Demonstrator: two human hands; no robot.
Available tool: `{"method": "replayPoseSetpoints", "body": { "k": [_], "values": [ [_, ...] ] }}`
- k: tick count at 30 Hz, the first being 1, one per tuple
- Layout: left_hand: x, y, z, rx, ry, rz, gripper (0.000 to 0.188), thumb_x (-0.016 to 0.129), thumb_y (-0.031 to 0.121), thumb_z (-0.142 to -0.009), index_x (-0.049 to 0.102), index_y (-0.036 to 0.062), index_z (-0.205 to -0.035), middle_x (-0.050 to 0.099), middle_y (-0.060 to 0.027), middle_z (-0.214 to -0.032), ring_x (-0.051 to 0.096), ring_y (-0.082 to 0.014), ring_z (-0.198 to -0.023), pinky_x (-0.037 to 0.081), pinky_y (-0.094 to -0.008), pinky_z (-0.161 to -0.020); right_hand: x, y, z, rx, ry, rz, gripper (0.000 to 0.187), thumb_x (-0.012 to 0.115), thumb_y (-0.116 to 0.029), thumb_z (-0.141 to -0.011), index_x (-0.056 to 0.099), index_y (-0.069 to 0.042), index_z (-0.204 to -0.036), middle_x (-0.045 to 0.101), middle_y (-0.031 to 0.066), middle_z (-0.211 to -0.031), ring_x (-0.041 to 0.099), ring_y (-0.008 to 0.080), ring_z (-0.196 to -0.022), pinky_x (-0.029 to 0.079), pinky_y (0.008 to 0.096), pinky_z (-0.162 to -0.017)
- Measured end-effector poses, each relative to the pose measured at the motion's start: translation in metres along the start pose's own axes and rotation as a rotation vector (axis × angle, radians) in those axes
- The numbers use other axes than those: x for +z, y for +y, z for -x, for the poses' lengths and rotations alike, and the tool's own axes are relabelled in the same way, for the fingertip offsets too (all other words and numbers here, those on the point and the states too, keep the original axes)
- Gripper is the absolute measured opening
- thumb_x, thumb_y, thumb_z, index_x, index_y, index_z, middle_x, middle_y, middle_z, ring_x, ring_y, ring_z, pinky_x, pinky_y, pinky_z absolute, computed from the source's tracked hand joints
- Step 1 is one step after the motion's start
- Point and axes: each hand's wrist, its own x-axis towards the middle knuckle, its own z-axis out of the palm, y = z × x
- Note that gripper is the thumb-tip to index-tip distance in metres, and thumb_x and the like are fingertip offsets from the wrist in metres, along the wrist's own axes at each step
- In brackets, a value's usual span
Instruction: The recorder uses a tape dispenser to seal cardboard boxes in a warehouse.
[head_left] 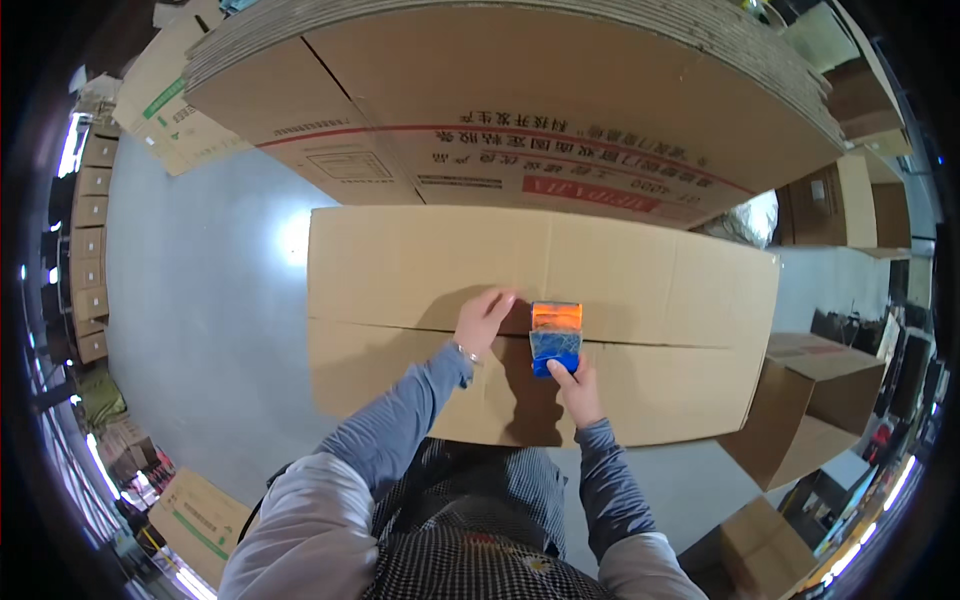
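Note:
A large flat-topped cardboard box (420, 265) lies in front of me, its top flaps meeting along a seam across the middle. In my right hand (580, 392) is a blue tape dispenser (556, 352) with an orange roll at its far end, held above the box near the seam. The fingers close around its near end, the thumb on top. My left hand (482, 322) is just left of the dispenser, also over the seam. Its fingers point forward and to the right, looking empty and loosely apart.
Behind the box, a thick stack of flattened cardboard (540, 90) stands on edge. An open carton (810, 405) sits on the right, with another carton (765, 545) nearer me. Small drawers (90, 245) line the far left. Flat cardboard (200, 520) lies at lower left.

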Motion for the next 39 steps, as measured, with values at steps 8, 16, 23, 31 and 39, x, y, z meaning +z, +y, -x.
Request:
{"method": "replayPoseSetpoints", "body": {
  "k": [8, 16, 23, 31, 39],
  "values": [
    [0.012, 0.047, -0.053, -0.572, -0.661, 0.572, 0.043, 0.056, 0.026, -0.097, 0.055, -0.0046, -0.127, 0.06, -0.0138, -0.127, 0.058, -0.021, -0.117, 0.045, -0.035, -0.103, 0.009, -0.022, 0.016, 0.09, -0.044, -0.188, 0.034, 0.069, -0.024, -0.089, 0.056, -0.001, -0.111, 0.062, -0.0014, -0.089, 0.052, 0.0047, -0.072, 0.045, 0.0228, -0.063],
    [0.035, 0.069, -0.071, -0.569, -0.635, 0.324, 0.036, 0.066, 0.026, -0.092, 0.064, -0.0036, -0.113, 0.069, -0.0096, -0.105, 0.067, -0.0168, -0.092, 0.054, -0.0331, -0.086, 0.005, -0.028, 0.024, 0.147, -0.003, -0.318, 0.039, 0.07, -0.021, -0.089, 0.056, -0.001, -0.119, 0.064, 0.0008, -0.101, 0.058, 0.009, -0.092, 0.046, 0.0257, -0.085],
    [0.067, 0.088, -0.141, 0.009, -0.619, -0.304, 0.023, 0.07, 0.018, -0.086, 0.073, -0.003, -0.093, 0.073, -0.0091, -0.084, 0.066, -0.0142, -0.076, 0.052, -0.0276, -0.072, -0.004, -0.09, 0.007, 0.076, 0.334, -0.408, 0.035, 0.072, -0.021, -0.088, 0.062, 0.005, -0.109, 0.066, 0.0052, -0.096, 0.06, 0.0099, -0.083, 0.049, 0.025, -0.079],
    [0.055, 0.117, -0.241, 0.022, -0.264, -0.66, 0.028, 0.069, 0.025, -0.084, 0.073, 0.005, -0.103, 0.072, -0.0132, -0.1, 0.069, -0.0209, -0.086, 0.053, -0.0305, -0.08, -0.005, -0.068, 0.028, 0.238, 0.41, -0.191, 0.035, 0.076, -0.02, -0.083, 0.064, 0.006, -0.103, 0.068, 0.0074, -0.087, 0.062, 0.0109, -0.075, 0.052, 0.0251, -0.069],
    [0.064, 0.144, -0.202, 0.252, -0.387, -1.087, 0.043, 0.066, 0.025, -0.083, 0.06, 0.0107, -0.123, 0.058, -0.0135, -0.129, 0.053, -0.0305, -0.12, 0.039, -0.0414, -0.105, -0.006, -0.045, 0.008, 0.217, 0.401, -0.332, 0.033, 0.076, -0.021, -0.084, 0.065, 0.006, -0.099, 0.068, 0.0066, -0.085, 0.062, 0.011, -0.073, 0.052, 0.0254, -0.066]
  ]
}}
